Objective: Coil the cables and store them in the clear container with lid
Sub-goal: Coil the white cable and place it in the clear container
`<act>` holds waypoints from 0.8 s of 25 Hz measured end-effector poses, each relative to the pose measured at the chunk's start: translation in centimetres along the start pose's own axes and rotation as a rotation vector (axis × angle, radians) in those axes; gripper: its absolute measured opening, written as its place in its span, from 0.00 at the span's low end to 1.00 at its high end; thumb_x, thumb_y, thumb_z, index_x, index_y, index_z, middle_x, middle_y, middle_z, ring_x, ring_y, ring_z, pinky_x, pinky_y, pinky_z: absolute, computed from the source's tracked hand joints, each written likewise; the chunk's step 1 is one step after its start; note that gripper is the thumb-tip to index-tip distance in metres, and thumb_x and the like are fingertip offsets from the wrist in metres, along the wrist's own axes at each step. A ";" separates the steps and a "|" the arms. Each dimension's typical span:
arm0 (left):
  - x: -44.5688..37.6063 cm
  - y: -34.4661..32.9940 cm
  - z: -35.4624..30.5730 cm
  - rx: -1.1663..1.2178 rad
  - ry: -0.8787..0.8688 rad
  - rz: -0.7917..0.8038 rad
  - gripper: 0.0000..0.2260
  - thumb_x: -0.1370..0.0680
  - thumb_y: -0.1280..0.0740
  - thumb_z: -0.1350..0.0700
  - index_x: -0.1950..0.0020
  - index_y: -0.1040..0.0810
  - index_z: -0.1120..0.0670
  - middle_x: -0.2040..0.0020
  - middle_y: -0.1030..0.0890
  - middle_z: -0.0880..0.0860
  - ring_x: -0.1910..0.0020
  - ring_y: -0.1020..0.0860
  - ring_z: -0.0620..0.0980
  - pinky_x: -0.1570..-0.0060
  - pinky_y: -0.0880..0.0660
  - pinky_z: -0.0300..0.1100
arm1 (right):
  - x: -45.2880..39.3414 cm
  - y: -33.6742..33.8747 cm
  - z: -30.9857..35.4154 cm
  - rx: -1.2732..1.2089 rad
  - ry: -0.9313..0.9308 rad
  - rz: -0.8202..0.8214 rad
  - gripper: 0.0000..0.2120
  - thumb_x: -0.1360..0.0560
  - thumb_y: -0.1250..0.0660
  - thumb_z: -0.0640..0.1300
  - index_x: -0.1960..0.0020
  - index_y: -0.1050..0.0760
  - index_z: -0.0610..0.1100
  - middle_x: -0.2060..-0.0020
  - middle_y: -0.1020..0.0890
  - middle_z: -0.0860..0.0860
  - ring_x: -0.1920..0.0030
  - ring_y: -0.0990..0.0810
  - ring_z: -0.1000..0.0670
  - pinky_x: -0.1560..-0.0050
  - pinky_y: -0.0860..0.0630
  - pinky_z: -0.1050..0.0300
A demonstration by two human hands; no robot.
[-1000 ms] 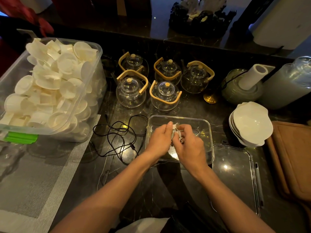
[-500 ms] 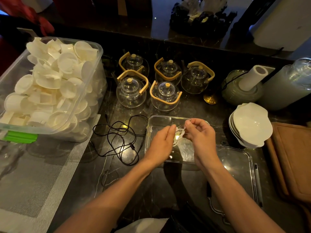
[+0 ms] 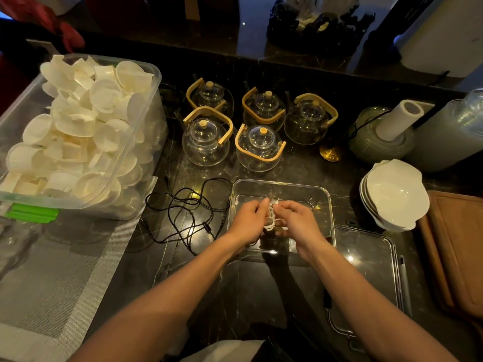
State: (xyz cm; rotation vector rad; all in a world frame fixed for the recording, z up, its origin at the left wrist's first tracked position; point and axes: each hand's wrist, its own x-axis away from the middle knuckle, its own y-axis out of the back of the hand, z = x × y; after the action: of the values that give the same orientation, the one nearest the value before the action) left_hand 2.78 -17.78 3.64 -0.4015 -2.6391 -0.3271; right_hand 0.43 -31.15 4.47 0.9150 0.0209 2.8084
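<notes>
well over the clear container, the person is holding both hands together, the left hand and the right hand meeting knuckle to knuckle. between them one white cable is sitting in a small bundle; the fingers of both hands are curling in and pinching it from either side, with loose strands sticking out at the top and toward the right. the container is lying open on the dark marble counter, and its one clear lid is resting flat just beside it on the right. one black cable is sprawling uncoiled on the counter to the left of the container, touching neither hand. behind the container five glass teapots with wooden handles are standing in two rows, three at the back and two in front. on the left one large plastic bin is brimming with white cups, too many to count. on the right one stack of white bowls is sitting near one paper roll and one wooden board.
</notes>
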 end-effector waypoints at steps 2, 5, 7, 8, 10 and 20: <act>-1.0 0.2 0.2 -0.123 0.064 0.019 0.17 0.14 0.45 0.49 0.55 0.24 0.56 0.63 0.23 0.52 0.66 0.23 0.48 0.65 0.22 0.44 | -1.3 -0.3 -0.4 0.104 -0.009 -0.008 0.05 0.20 0.31 0.43 0.48 0.19 0.42 0.63 0.18 0.46 0.67 0.24 0.54 0.70 0.28 0.60; -2.5 0.1 -0.1 -0.298 0.128 -0.020 0.14 0.14 0.45 0.54 0.54 0.25 0.57 0.63 0.24 0.52 0.66 0.25 0.49 0.69 0.28 0.44 | -3.2 -0.9 -0.2 0.172 0.005 -0.029 0.03 0.21 0.30 0.40 0.53 0.20 0.43 0.67 0.21 0.50 0.70 0.28 0.54 0.73 0.33 0.61; -3.4 0.1 -0.4 -0.308 0.163 -0.068 0.11 0.16 0.43 0.59 0.49 0.23 0.58 0.60 0.23 0.53 0.65 0.26 0.49 0.72 0.34 0.41 | -4.2 -1.2 0.0 0.177 -0.004 -0.015 0.04 0.21 0.30 0.37 0.55 0.21 0.43 0.69 0.23 0.50 0.70 0.29 0.55 0.73 0.33 0.61; -3.9 0.1 -0.6 -0.298 0.180 -0.086 0.10 0.17 0.42 0.60 0.46 0.22 0.59 0.57 0.22 0.54 0.62 0.25 0.50 0.72 0.35 0.40 | -4.7 -1.4 0.1 0.178 -0.011 -0.006 0.04 0.22 0.31 0.36 0.55 0.21 0.42 0.68 0.23 0.49 0.70 0.29 0.54 0.73 0.32 0.61; -4.2 0.0 -0.8 -0.251 0.200 -0.127 0.08 0.19 0.40 0.63 0.44 0.23 0.60 0.55 0.21 0.54 0.61 0.26 0.49 0.72 0.34 0.38 | -5.6 -1.7 -0.1 0.172 -0.019 0.023 0.06 0.21 0.32 0.33 0.56 0.23 0.40 0.65 0.22 0.44 0.69 0.26 0.52 0.75 0.27 0.62; -4.8 -0.1 0.6 -0.498 0.060 -0.092 0.12 0.19 0.40 0.60 0.38 0.25 0.61 0.37 0.24 0.60 0.38 0.24 0.60 0.40 0.25 0.54 | -7.3 -3.9 -2.9 0.125 -0.093 -0.144 0.12 0.26 0.32 0.33 0.66 0.21 0.42 0.70 0.20 0.44 0.68 0.21 0.49 0.69 0.24 0.57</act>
State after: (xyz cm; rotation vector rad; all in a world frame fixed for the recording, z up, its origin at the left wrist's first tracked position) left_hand 6.60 -18.81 0.88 -0.4156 -2.5000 -1.0179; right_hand 5.16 -28.52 -2.43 1.0274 0.2420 2.6534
